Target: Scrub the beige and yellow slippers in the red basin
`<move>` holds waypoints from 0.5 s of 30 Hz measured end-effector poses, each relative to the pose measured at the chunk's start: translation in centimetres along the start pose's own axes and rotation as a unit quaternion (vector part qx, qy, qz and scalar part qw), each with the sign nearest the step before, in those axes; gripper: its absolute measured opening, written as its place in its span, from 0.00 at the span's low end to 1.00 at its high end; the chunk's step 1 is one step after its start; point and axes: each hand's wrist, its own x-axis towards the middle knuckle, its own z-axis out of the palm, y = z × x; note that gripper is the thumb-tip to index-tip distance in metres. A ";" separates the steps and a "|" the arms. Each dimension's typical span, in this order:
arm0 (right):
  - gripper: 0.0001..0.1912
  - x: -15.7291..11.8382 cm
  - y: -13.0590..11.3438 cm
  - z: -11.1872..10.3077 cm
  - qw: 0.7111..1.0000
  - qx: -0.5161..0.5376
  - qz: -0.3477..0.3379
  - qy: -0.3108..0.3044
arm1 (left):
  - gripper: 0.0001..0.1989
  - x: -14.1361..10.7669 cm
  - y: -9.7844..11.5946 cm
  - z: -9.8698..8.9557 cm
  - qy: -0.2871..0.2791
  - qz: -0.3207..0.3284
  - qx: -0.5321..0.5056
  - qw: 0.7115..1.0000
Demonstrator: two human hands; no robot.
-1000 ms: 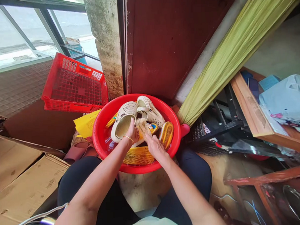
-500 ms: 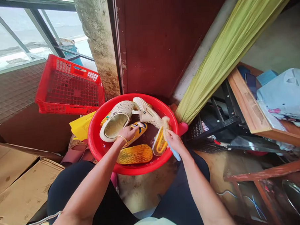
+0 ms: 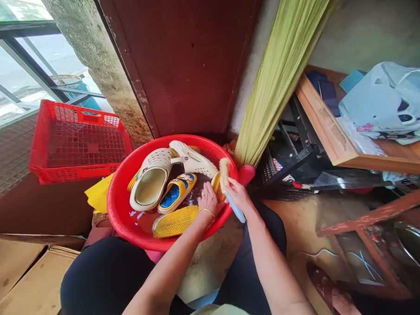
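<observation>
A red basin (image 3: 116, 203) of water stands before my knees with footwear in it. My right hand (image 3: 240, 198) is closed around the blue handle of a scrub brush (image 3: 224, 173), bristles up at the basin's right rim. Close beside it, my left hand (image 3: 209, 201) grips the edge of a yellow-soled slipper (image 3: 216, 184), which the hand and brush partly cover. To the left lie a yellow-and-blue slipper (image 3: 177, 194), an upturned yellow slipper (image 3: 174, 221) showing its zigzag sole, and a large cream clog (image 3: 150, 183). Another cream clog (image 3: 196, 160) rests on its side at the back.
A red plastic crate (image 3: 80, 144) stands at left above a cardboard box (image 3: 27, 277). Behind the basin is a dark red door (image 3: 185, 61), with a yellow-green curtain (image 3: 272, 76) to its right. A wooden table (image 3: 330, 129) holds a plastic bag. A foot in a dark slipper (image 3: 320, 280) shows lower right.
My left hand has let go of the yellow-and-blue slipper and moved right to the slipper beside the brush. The brush stays in my right hand. The view has shifted to the right.
</observation>
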 end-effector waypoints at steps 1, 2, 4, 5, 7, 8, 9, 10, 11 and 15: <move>0.28 -0.1 0.0 -0.2 1.000 0.000 -0.002 0.004 | 0.55 0.2 0.1 0.3 0.006 -0.012 0.016 1.000; 0.28 -0.1 0.0 -0.3 1.000 0.000 -0.004 0.004 | 0.57 0.2 0.1 0.4 0.014 -0.018 0.030 0.999; 0.29 -0.1 -0.2 -0.3 1.000 0.005 -0.009 0.000 | 0.58 0.3 -0.1 0.4 0.032 -0.006 0.056 0.998; 0.29 -0.1 -0.3 -0.2 1.000 0.009 -0.012 -0.003 | 0.57 0.3 -0.1 0.2 0.040 0.013 0.069 0.997; 0.29 -0.1 -0.6 0.0 1.000 0.016 -0.016 -0.005 | 0.51 0.3 0.2 0.1 0.050 0.052 0.094 0.993; 0.28 -0.1 -0.7 0.1 1.000 0.018 -0.017 -0.005 | 0.47 0.4 0.4 0.1 0.049 0.064 0.104 0.991; 0.28 -0.2 -0.7 0.1 1.000 0.019 -0.018 -0.004 | 0.44 0.6 0.7 0.2 0.045 0.068 0.110 0.991; 0.28 -0.2 -0.7 0.1 1.000 0.018 -0.018 -0.001 | 0.43 0.8 1.0 0.2 0.037 0.062 0.113 0.991; 0.28 -0.3 -0.7 -0.1 1.000 0.017 -0.017 0.004 | 0.43 1.0 1.3 0.3 0.028 0.052 0.112 0.992; 0.28 -0.6 -0.4 -0.7 0.999 0.017 -0.021 0.021 | 0.52 1.7 1.9 0.4 -0.018 0.006 0.087 0.996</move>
